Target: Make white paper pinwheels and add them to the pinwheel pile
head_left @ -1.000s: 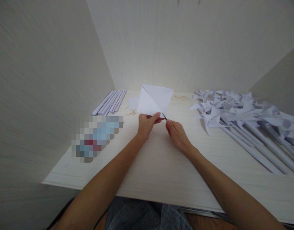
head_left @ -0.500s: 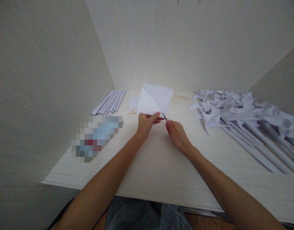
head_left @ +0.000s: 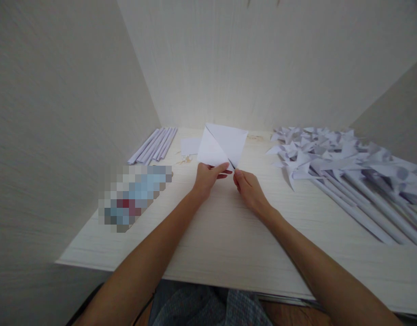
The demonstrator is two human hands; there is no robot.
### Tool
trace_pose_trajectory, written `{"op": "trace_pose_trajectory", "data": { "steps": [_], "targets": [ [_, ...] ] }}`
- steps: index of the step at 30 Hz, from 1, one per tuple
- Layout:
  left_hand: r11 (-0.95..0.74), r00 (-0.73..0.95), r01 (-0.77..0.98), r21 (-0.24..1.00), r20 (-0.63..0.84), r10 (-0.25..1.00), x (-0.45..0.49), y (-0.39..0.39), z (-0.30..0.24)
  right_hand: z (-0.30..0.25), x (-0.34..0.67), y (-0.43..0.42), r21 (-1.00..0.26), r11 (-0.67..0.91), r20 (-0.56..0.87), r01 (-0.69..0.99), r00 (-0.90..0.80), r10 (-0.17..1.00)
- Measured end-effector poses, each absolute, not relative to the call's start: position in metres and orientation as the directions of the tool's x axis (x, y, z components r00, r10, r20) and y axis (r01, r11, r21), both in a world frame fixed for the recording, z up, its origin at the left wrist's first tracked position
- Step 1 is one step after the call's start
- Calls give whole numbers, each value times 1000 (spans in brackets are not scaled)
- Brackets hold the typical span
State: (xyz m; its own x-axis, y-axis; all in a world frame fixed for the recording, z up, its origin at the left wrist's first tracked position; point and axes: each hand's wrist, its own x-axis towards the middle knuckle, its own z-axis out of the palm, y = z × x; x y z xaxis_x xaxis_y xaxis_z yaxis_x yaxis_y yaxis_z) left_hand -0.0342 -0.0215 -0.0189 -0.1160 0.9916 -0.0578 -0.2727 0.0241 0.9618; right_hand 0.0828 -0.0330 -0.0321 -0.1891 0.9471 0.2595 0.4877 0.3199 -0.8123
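A square of white paper (head_left: 220, 147) with a diagonal line across it is held up over the table. My left hand (head_left: 206, 179) pinches its near edge, thumb on top and fingers underneath. Closed round a slim dark-bladed tool (head_left: 231, 163), which looks like small scissors, is my right hand (head_left: 247, 185). The blade lies at the near right corner, in line with the diagonal; its handle is hidden in the fist. Both hands are close together, just above the tabletop.
Several rolled paper tubes (head_left: 154, 146) lie at the back left, and a flat paper piece (head_left: 189, 146) is behind the held sheet. A blurred-out object (head_left: 137, 197) sits on the left. Many paper pinwheels on sticks (head_left: 331, 154) are heaped at right. Walls enclose the table (head_left: 229, 244).
The paper has shifted slightly right and toward me, so its near corner covers more of the blade's length. The right hand stays nearly in place. The view has shifted a little.
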Motion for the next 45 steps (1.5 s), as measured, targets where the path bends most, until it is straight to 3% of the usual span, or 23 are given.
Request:
{"op": "trace_pose_trajectory", "data": {
  "steps": [45],
  "targets": [
    [73, -29, -263, 962, -84, 996, -32, -24, -20, -33, 83, -32, -832, 318, 270, 454, -169, 948]
  ]
}}
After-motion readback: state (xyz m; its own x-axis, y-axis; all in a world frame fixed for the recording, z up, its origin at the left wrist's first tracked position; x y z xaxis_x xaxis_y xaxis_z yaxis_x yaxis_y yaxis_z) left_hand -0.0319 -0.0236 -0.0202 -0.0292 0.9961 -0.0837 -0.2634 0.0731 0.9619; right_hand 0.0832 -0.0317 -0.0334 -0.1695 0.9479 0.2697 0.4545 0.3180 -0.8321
